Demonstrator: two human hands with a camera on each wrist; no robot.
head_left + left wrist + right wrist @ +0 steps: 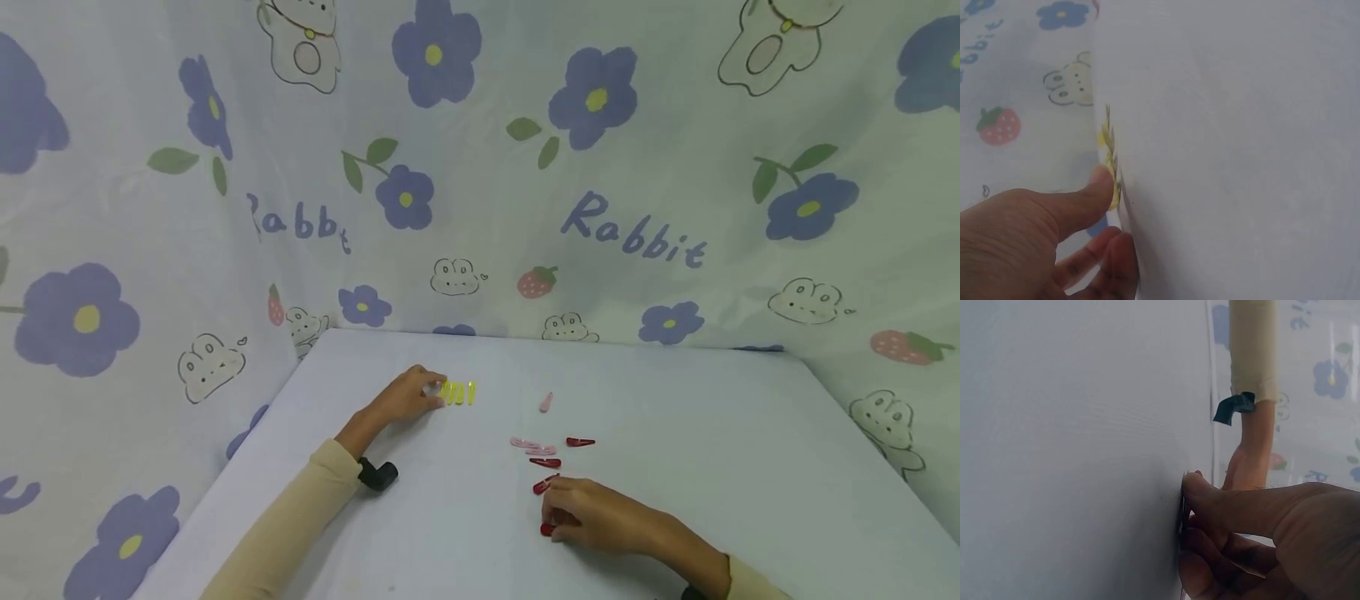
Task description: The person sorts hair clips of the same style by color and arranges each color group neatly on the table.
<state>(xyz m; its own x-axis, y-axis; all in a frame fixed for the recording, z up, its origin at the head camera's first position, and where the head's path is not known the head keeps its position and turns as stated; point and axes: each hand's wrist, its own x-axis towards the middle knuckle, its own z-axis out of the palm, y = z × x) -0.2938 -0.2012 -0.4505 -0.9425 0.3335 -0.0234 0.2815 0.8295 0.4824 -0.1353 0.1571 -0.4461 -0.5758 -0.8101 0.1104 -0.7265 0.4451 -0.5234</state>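
head view: the patterned backdrop [480, 183], printed with blue flowers, rabbits and strawberries, stands behind the white table [720, 417]. two arms in beige sleeves [288, 521] extend over the table surface; a black wrist device [381, 475] projects from the left wrist.

right hand [600, 512]: positioned near the front of the table, back of hand upward, wrist low, fingers bent down toward the surface. thumb and fingertips grasp the nearest red clip [547, 529], which is partly covered by them; the right wrist view shows its edge as a thin dark line between the digits.

left hand [408, 395]: positioned farther back, forearm angled forward, thumb and index finger spread around the left end of the yellow row. the left wrist view shows the thumb against the yellow clips [460, 394]; whether it pinches one cannot be determined.

clip layout, all on the table:

- yellow clips: four, slim, roughly parallel, pointing away from the person; three lie close together, the fourth slightly apart at right.
- other red clips [545, 462]: three, dark and glossy, teardrop-shaped, at differing angles, between the right hand and the pink clips or beside them.
- pink clips [523, 442]: three, pale; two lie side by side, nearly crosswise; one lies farther back, tilted, narrow end away from the person.
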